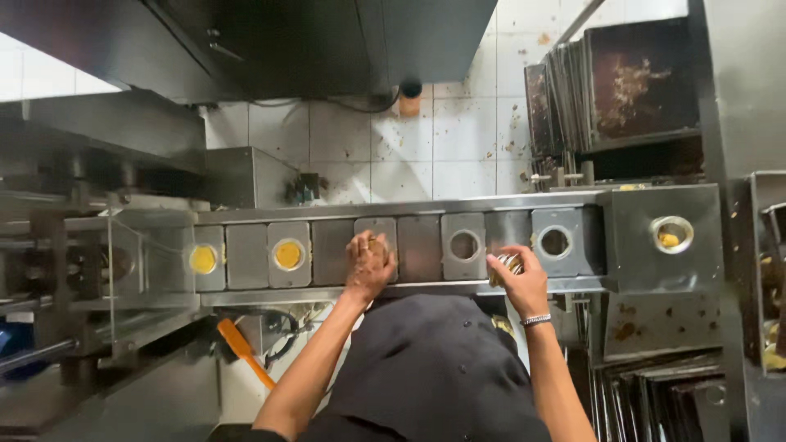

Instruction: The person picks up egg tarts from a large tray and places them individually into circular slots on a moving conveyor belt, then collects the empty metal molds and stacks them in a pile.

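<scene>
You are standing at a long steel conveyor line [409,206] of square metal plates, running left to right across the scene, with your dark apron [434,368] in the near foreground. Your left hand [370,260] is resting palm down on one plate [377,229] near the middle of the line, fingers curled together over something small and yellowish that is mostly hidden, so you cannot tell exactly what it is covering. Your right hand [517,278] is lying at the near edge of the line, just right of centre, fingers clamped around a small metallic object [509,263] whose shape is too blurred to make out; a beaded bracelet [536,320] is sitting on that wrist. Between your two hands, a plate with an empty round ring [464,245] is showing, and another empty ring [555,241] is lying just right of your right hand. Further left, two rings are holding yellow filling [288,254], with a second yellow disc [203,259] beside it. At the far right, a steel housing [663,270] is covering the line, its round opening [672,235] showing a bit of yellow. An orange-handled tool [244,352] is lying below the line on the left, and dark stained trays [622,90] are standing stacked against the tiled wall [393,147] at the far right.
</scene>
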